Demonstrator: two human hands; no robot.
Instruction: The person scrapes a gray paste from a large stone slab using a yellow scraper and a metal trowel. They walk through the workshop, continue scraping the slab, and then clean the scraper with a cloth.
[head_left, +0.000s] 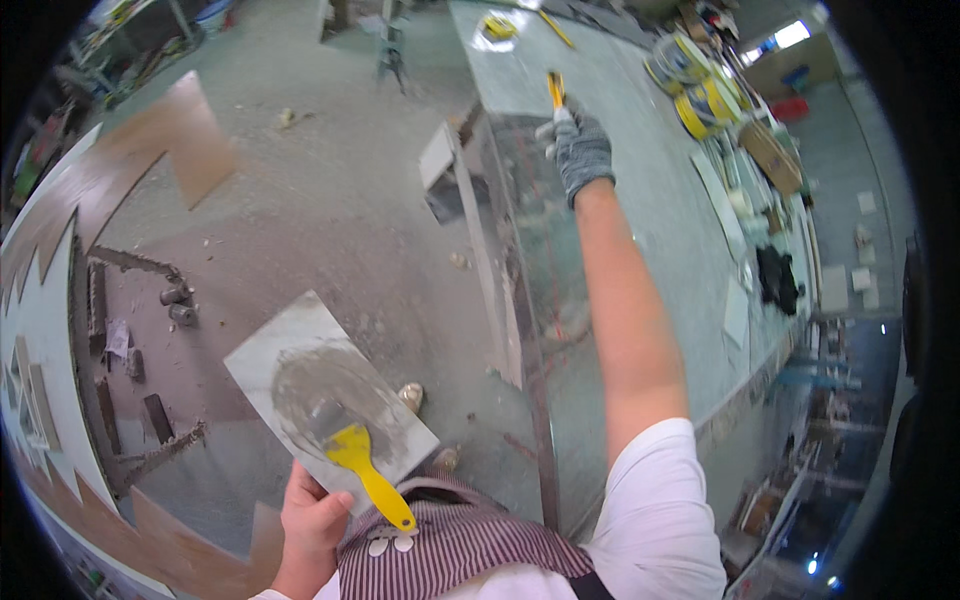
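My bare left hand [315,508] grips the near edge of a pale rectangular board [262,352], thumb on top. Wet grey mortar [312,380] is smeared over the middle of that board. A yellow putty knife [372,478] lies across it, its blade in the mortar and its handle toward my apron. My right hand [582,152], in a grey knit glove, reaches far out over the long worktable [650,250]. It is closed around a slim tool with a yellow-orange end [556,90]; its exact kind is hard to make out.
Yellow-and-white buckets [705,105] stand at the table's far right, near a cardboard box [770,158] and a black bag [777,280]. A yellow tape roll [498,27] lies at the far end. Wood-look panels [150,145] and rubble surround a recessed patch at left.
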